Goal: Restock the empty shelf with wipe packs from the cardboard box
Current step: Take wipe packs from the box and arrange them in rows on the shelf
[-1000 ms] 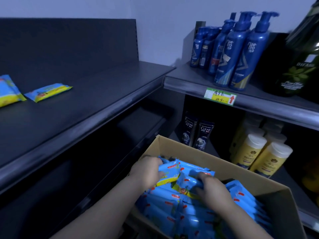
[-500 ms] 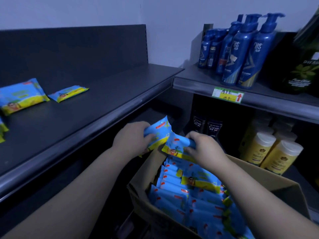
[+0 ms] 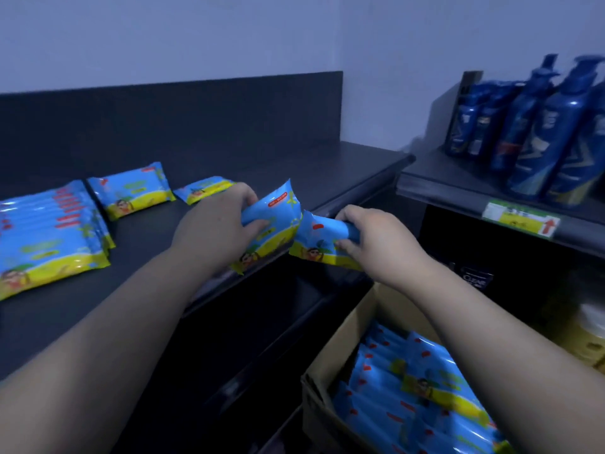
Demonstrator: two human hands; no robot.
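My left hand point(image 3: 216, 227) grips a blue and yellow wipe pack point(image 3: 278, 221) over the front edge of the dark shelf point(image 3: 294, 178). My right hand point(image 3: 376, 244) grips a second wipe pack point(image 3: 316, 240) just right of it, off the shelf edge. On the shelf lie a row of several packs point(image 3: 49, 237) at the left, one pack point(image 3: 131, 190) behind them, and another pack point(image 3: 203, 188) partly hidden by my left hand. The cardboard box point(image 3: 340, 342) at the lower right holds several more packs point(image 3: 419, 398).
Blue pump bottles point(image 3: 540, 132) stand on the neighbouring shelf at the right, above a yellow price tag point(image 3: 520, 217). A dark Clear bottle point(image 3: 476, 278) and pale bottles point(image 3: 589, 335) sit on the level below. Lower dark shelves run under the wipe shelf.
Both hands lifted a wipe pack each out of the box and carried them up and left to the shelf edge. The view turned left, showing more packs on the shelf.
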